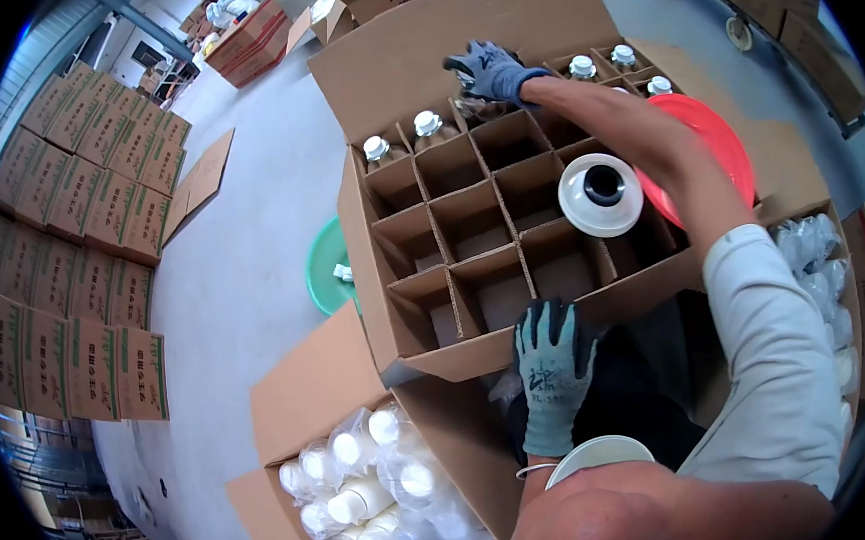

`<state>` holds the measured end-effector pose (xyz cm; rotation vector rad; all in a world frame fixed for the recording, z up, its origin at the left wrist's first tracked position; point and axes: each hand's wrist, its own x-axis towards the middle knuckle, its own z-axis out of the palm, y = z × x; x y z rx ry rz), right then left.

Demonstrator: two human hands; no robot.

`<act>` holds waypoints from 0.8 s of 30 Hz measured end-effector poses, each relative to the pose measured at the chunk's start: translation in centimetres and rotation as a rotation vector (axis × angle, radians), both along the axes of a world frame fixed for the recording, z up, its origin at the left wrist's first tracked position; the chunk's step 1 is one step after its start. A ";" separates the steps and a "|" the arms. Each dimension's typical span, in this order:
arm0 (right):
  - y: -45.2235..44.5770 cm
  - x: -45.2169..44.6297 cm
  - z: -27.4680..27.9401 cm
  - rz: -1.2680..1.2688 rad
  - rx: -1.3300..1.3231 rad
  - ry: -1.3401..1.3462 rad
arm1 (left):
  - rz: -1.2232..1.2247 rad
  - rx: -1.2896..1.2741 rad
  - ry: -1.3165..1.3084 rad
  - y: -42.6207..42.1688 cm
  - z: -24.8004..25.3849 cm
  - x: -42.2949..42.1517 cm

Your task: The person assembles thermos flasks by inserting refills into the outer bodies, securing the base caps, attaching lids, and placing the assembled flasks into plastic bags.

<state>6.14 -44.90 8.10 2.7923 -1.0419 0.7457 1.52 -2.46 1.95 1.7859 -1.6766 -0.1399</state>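
A large cardboard carton [368, 275] with a grid of cardboard dividers [486, 181] stands before me. My right hand [492, 71], in a grey-blue glove, reaches to its far row, fingers curled over the top of a bottle [482, 109]; the glove hides the bottle's cap. In the same row, to the left, stand two white-capped bottles [428, 126]. My left hand [551, 362], in a pale green and black glove, lies on the carton's near edge with fingers stretched out. A white round piece with a dark centre [601, 198] sits over the right compartments, beside a red round plastic piece [710, 155].
At lower left, an open box [291, 466] holds several plastic-wrapped white bottles [358, 501]. A green basin [325, 278] is on the floor to the left. Printed cartons [77, 205] are stacked along the left side. More wrapped items [819, 273] are at the right.
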 end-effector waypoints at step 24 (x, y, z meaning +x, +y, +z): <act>45.7 -32.2 0.7 0.630 0.645 -0.520 | -0.090 -0.056 1.010 14.4 8.3 1.7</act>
